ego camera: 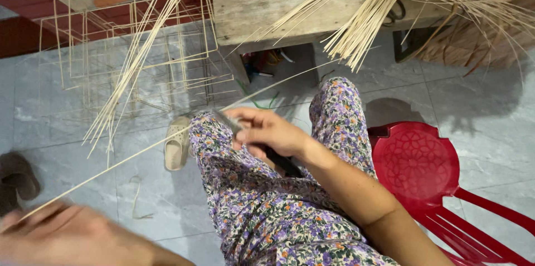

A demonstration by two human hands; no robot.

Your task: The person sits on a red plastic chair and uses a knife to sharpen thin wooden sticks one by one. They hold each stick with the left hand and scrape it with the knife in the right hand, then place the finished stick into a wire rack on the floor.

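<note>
Right hand (267,130), frame centre, was closed around a dark-handled knife (278,159) over the lap, blade against a long thin bamboo strip (139,152). The strip ran diagonally toward lower left, its end pinched in the left hand (61,235) (blurred). Square stick frames (134,60) stood upper left; red plastic chair (418,166) at right.

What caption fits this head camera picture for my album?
Right hand holds a dark knife against a long thin bamboo strip; blurred left hand grips its far end.
</note>
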